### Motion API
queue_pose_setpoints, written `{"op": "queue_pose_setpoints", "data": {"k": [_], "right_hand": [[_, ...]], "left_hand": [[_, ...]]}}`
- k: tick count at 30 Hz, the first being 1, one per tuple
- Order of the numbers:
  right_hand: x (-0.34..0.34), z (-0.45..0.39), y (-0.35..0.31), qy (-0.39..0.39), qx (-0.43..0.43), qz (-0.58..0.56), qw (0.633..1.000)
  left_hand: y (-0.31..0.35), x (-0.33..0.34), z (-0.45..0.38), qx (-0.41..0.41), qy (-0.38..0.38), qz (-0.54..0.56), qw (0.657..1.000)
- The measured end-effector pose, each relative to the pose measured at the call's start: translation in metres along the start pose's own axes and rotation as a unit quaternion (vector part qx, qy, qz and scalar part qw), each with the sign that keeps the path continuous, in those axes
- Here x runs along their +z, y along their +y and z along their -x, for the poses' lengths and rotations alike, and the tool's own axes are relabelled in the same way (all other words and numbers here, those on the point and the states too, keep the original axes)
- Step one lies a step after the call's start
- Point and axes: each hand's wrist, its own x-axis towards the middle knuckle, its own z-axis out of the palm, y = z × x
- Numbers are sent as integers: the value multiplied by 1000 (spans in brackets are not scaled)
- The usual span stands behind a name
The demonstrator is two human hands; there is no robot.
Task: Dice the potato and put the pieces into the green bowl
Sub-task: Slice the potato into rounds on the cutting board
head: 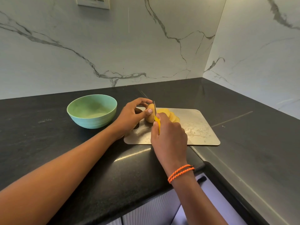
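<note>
Potato (150, 116): an oval, tan-skinned piece is sitting on the cutting board, near its left end, with its cut face turned to the right against the blade.
Left hand (129, 116): it is gripping the potato, fingers arching over the top and the thumb pressing the near side.
Right hand (168, 137): it is wrapping round the yellow handle of the knife (155, 115), fingers clenched on it; a twisted orange cord bracelet (181, 172) is circling the wrist.
Knife blade: thin and metallic, it is standing nearly upright, touching the potato's cut face, between the potato and the slices.
Slices (169, 115): round, pale yellow discs are leaning on one another in an overlapping row just right of the blade, on the board.
Cutting board (199, 127): a flat, dull metal sheet with rounded corners is lying on the counter, with wet streaks showing on its right part.
Green bowl (92, 111): a round, matte, pale green bowl with ridged rings near its base is standing left of the board, near the left hand, holding no pieces.
Counter (65, 151): dark, speckled polished stone is reflecting light along its rounded front edge.
Wall (97, 46): smooth white marble-look panels with grey veins are meeting in a corner.
</note>
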Motion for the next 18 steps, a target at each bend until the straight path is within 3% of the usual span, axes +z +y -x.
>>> {"op": "queue_pose_setpoints", "data": {"k": [7,18], "right_hand": [[15,-14,2,44,-11,0,999],[11,-14,-5,17,-1,33,999]], "left_hand": [[0,1,1,-7,5,21,1000],[6,-2,2,-31,17,12,999]]}}
